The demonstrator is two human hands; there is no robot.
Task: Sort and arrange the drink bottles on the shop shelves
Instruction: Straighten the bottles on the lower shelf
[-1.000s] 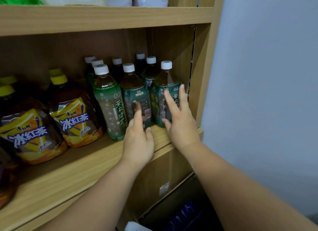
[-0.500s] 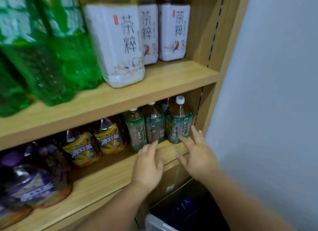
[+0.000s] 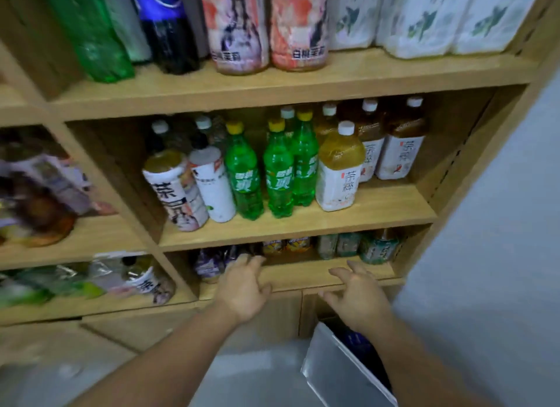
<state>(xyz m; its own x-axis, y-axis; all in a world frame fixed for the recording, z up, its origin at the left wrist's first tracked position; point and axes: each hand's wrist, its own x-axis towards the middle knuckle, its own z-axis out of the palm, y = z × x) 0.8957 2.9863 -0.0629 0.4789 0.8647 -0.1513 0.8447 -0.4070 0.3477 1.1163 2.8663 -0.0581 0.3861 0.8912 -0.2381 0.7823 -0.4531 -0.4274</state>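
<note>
My left hand (image 3: 244, 288) and my right hand (image 3: 356, 296) hover open in front of the bottom shelf (image 3: 303, 277), holding nothing. Behind them, mostly hidden under the shelf board above, stand green-labelled tea bottles (image 3: 378, 249), yellow-labelled iced tea bottles (image 3: 286, 244) and purple-labelled bottles (image 3: 210, 262). On the middle shelf (image 3: 303, 227) stand green soda bottles (image 3: 277, 176) with yellow caps, a white-labelled yellow tea bottle (image 3: 339, 170) and more white-labelled tea bottles (image 3: 400, 152). A white-labelled bottle (image 3: 174, 191) leans at its left end.
The top shelf (image 3: 272, 85) carries pink-labelled bottles (image 3: 266, 24), a dark cola bottle (image 3: 166, 27), a green bottle (image 3: 91, 33) and white-labelled bottles (image 3: 439, 15). A left bay (image 3: 75, 243) holds more blurred bottles. A grey crate (image 3: 339, 373) sits on the floor at lower right, beside a grey wall (image 3: 500, 255).
Both hands have drawn back from the green tea bottles on the bottom shelf. The view has risen and pulled away, so the upper shelves now show.
</note>
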